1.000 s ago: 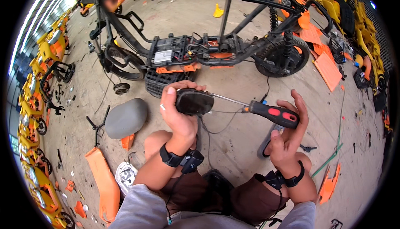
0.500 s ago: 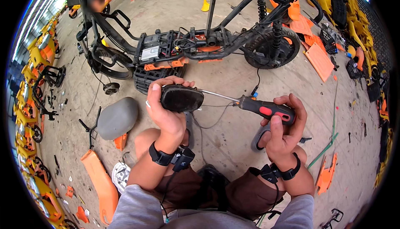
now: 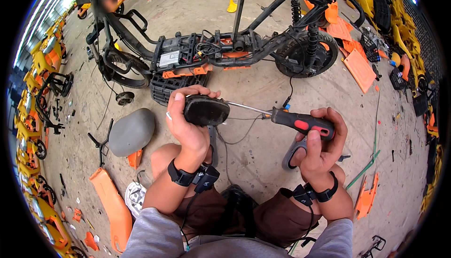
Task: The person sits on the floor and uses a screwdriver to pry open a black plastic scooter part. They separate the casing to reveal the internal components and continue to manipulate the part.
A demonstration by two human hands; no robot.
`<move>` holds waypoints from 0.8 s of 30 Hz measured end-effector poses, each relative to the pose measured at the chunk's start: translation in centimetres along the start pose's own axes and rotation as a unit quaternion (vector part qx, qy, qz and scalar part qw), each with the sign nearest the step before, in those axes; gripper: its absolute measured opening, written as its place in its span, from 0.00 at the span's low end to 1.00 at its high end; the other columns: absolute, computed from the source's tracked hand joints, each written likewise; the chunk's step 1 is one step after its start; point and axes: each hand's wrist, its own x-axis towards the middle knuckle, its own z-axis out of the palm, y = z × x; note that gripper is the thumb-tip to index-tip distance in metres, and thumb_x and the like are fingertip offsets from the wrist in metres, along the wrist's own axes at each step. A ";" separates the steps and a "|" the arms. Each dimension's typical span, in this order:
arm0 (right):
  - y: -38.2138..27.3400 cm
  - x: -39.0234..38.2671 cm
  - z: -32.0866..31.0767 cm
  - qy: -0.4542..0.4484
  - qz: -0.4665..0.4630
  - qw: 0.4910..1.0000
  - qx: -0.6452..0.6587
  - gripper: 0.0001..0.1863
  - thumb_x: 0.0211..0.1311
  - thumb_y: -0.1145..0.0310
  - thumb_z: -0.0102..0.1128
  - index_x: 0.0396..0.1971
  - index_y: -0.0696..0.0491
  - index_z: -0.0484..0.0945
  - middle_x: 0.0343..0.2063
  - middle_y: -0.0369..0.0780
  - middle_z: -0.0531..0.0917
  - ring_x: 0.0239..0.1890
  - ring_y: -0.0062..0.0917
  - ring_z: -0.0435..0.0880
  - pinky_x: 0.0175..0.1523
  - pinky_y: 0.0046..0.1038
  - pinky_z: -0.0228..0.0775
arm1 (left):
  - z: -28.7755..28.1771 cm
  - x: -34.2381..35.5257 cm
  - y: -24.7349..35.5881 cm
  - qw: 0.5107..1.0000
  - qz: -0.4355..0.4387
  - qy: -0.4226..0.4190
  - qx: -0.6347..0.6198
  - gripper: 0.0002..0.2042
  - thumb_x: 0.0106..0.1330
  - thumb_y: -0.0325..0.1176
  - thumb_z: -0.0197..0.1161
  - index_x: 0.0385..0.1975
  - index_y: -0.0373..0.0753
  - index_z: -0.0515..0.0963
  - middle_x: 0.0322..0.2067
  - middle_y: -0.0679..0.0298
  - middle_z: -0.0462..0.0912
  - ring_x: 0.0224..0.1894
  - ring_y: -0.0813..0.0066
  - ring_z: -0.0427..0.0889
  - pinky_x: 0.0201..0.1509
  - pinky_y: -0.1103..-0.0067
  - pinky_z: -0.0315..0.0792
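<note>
My left hand (image 3: 186, 130) is closed round a black oval part (image 3: 206, 111) with a dark, flat face, perhaps a mirror; I cannot tell its exact kind. A screwdriver (image 3: 300, 122) with a black and red handle is gripped in my right hand (image 3: 325, 151), fingers over the handle's far side and thumb on the near side. Its long metal shaft points left, and the tip meets the right edge of the oval part. Whether the tip sits in a screw is hidden. Both things are held in the air above my knees.
A stripped black scooter frame (image 3: 221, 53) stands ahead on the concrete floor. To my left lie a grey rounded seat (image 3: 131, 132) and an orange panel (image 3: 112, 206). Orange pieces and a green strip (image 3: 364, 168) lie to the right. Yellow scooters (image 3: 35, 150) line the left side.
The screwdriver and my right hand have shifted very slightly to the right. My left hand and the oval part are almost unmoved.
</note>
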 end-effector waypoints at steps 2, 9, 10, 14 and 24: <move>0.0 0.0 0.1 0.010 0.006 1.000 0.010 0.26 0.65 0.77 0.55 0.62 0.59 0.60 0.51 0.48 0.74 0.41 0.24 0.80 0.37 0.22 0.79 | -0.4 0.2 0.0 1.000 0.019 -0.003 0.021 0.16 0.71 0.42 0.46 0.35 0.32 0.71 0.36 0.49 0.78 0.35 0.58 0.81 0.49 0.58 0.79; -0.4 0.8 0.2 0.024 0.025 0.998 -0.062 0.26 0.58 0.78 0.66 0.56 0.59 0.67 0.43 0.45 0.80 0.40 0.25 0.82 0.47 0.26 0.77 | -0.2 -0.2 0.2 0.999 -0.024 -0.037 0.014 0.17 0.71 0.46 0.45 0.35 0.37 0.70 0.36 0.55 0.75 0.39 0.60 0.76 0.53 0.55 0.73; -0.4 0.9 0.2 0.006 0.030 0.996 -0.085 0.25 0.57 0.78 0.68 0.54 0.59 0.69 0.40 0.44 0.82 0.39 0.24 0.83 0.48 0.27 0.76 | 0.0 -0.3 0.2 0.998 -0.028 -0.049 0.009 0.17 0.71 0.46 0.46 0.35 0.37 0.70 0.35 0.55 0.74 0.39 0.60 0.76 0.53 0.55 0.73; 2.0 1.0 0.6 -0.096 0.081 0.969 -0.213 0.14 0.54 0.74 0.69 0.40 0.56 0.78 0.33 0.38 0.83 0.33 0.20 0.80 0.41 0.23 0.72 | 0.6 -1.5 -0.3 0.993 -0.031 -0.109 0.034 0.16 0.70 0.45 0.46 0.35 0.36 0.69 0.35 0.54 0.74 0.39 0.59 0.76 0.51 0.56 0.74; 2.8 0.1 3.0 -0.186 0.314 0.930 -0.055 0.10 0.62 0.68 0.64 0.39 0.58 0.80 0.20 0.31 0.75 0.23 0.11 0.69 0.30 0.18 0.64 | 1.6 -3.3 -1.2 0.978 0.000 -0.204 0.041 0.15 0.71 0.39 0.46 0.34 0.29 0.69 0.33 0.45 0.78 0.36 0.58 0.80 0.49 0.58 0.79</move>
